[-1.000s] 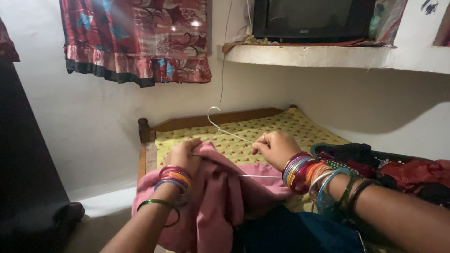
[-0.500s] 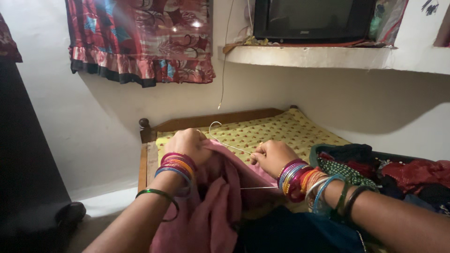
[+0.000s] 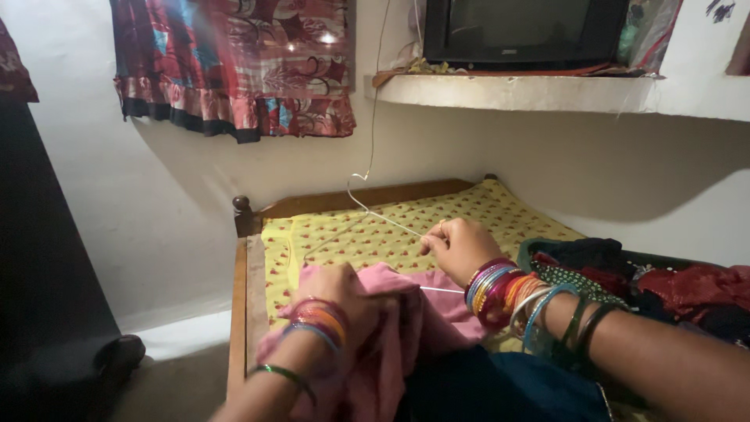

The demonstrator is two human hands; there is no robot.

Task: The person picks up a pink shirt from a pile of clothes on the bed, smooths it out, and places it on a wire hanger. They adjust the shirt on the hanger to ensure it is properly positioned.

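Observation:
A bunched pink cloth (image 3: 441,316) lies over my lap at the near end of a wooden bed. My left hand (image 3: 348,301) is closed around a fold of it, bangles stacked on the wrist. My right hand (image 3: 457,246) is raised a little above the cloth and pinches a pale thread (image 3: 391,220). One taut stretch of thread runs from the fingers down to the cloth, and another rises up and to the left. Whether a needle is in the fingers is too small to tell. Many coloured bangles cover my right wrist.
The bed (image 3: 250,266) carries a yellow floral sheet (image 3: 375,234). Dark and red clothes (image 3: 664,285) are piled at the right. A wall shelf (image 3: 547,92) holds a television (image 3: 523,31). A patterned red curtain (image 3: 234,62) hangs at upper left, and a cord (image 3: 375,101) dangles down the wall.
My right hand has lifted up and away from the cloth, drawing the thread out longer. My left hand has dropped lower with the pink cloth.

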